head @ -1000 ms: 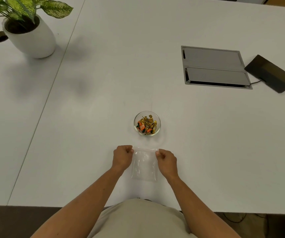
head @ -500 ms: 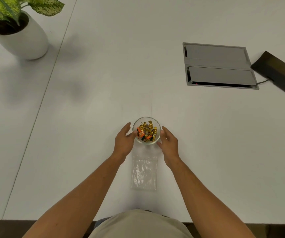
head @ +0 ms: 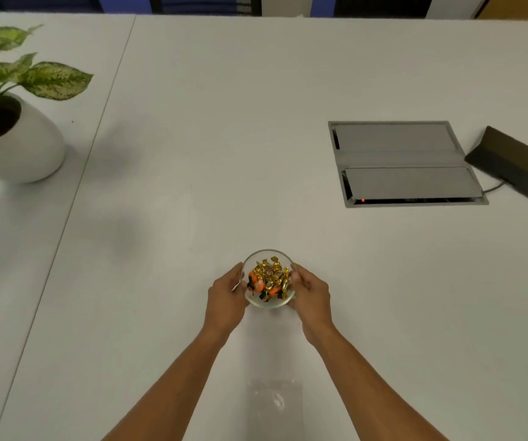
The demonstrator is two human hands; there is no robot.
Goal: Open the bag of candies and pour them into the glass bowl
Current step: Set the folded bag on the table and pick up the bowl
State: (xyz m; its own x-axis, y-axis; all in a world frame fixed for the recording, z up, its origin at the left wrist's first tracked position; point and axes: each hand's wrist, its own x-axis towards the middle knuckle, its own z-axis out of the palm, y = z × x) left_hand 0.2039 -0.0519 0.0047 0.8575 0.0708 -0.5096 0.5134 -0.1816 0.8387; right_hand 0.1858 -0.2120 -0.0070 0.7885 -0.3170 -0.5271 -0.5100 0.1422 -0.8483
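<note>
Even bright overhead light; soft blurred shadows on table (head: pixel 288 90) at 9 o'clock; edges bowed, slight softness.

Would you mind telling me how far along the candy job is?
Pouring looks done: the candies sit in the glass bowl, and the clear bag lies flat, seemingly empty. The left hand and right hand cup the bowl. Little seems left.

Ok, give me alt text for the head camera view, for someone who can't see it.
Two bare hands, left hand and right hand, hold a glass bowl of gold and orange wrapped candies over a white table. An empty clear bag lies flat nearer the person; a potted plant stands far left.
</note>
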